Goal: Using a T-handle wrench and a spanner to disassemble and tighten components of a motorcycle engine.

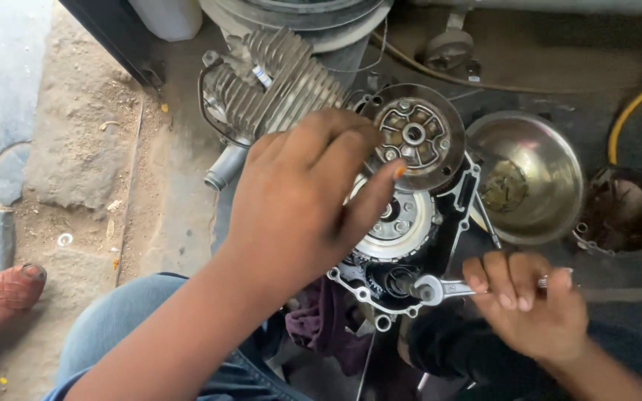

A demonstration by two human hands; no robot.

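Wrench (447, 288): stiff steel, slick; grip far handle end.
Right hand (533, 308): fist closed round handle.
Left hand (313, 197): fingers spread, braced on clutch (395, 219).

A single head-worn camera looks steeply down from close above. The engine (380, 208) fills the middle of the frame, with the left hand (299, 200) at centre and the right hand (536, 304) near right. The steel bowl (551, 171) lies far right, and bare ground (83, 141) runs along the left.
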